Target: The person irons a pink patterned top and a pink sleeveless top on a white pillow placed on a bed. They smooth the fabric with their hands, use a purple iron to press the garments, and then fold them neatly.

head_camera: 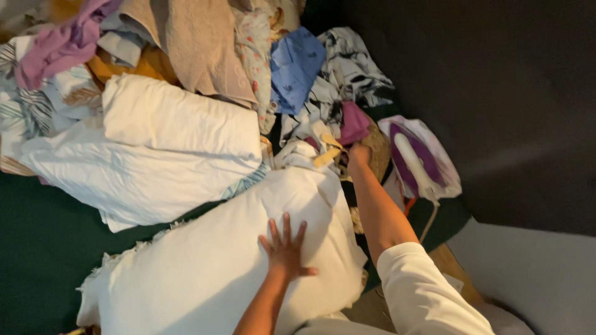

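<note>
On the dark green surface: a white cloth [217,267] lies spread, fringed along its left edge.
Left hand [285,248]: fingers splayed wide, palm flat on the white cloth's middle, gripping nothing.
Right hand [358,154]: reaches past the cloth's far corner into the heap of mixed laundry [310,93]; how far open, I cannot tell.
Purple iron [417,160]: just right of the right hand.

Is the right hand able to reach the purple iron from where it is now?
Probably yes. The right hand is in the clothes pile just beside the purple iron, and nothing lies between them. The left hand rests flat on the white cloth.
</note>
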